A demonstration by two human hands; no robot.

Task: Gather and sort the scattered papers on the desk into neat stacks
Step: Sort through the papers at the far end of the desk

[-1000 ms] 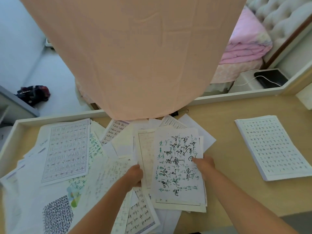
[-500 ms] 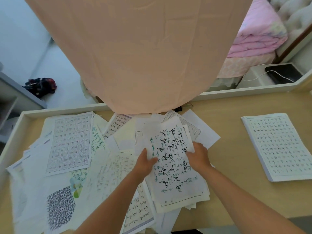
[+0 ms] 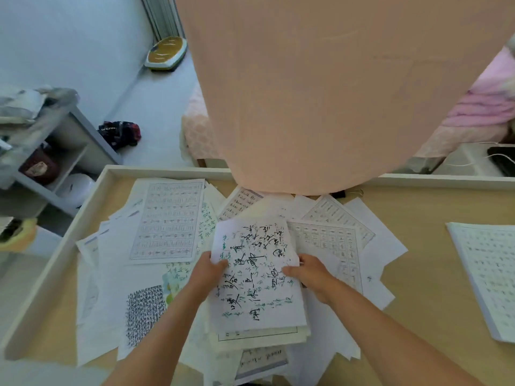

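A small bundle of papers [image 3: 257,277], topped by a sheet of black and green brush writing, is lifted a little above the desk. My left hand [image 3: 207,271] grips its left edge and my right hand [image 3: 309,271] grips its right edge. Under and around it lie scattered papers [image 3: 106,277] across the left and middle of the wooden desk [image 3: 418,274]. Among them is a grid practice sheet [image 3: 167,221] at the upper left. A neat stack of grid sheets [image 3: 490,277] sits at the right edge.
A peach cloth [image 3: 334,93] hangs over the desk's far middle. A white raised rim [image 3: 55,263] bounds the desk's left and back. A grey shelf [image 3: 50,151] stands at the left. A black binder clip [image 3: 338,194] lies by the cloth's hem.
Both hands have closed on the bundle's side edges and lifted it off the pile. The view has shifted left, so the neat stack now lies at the right edge.
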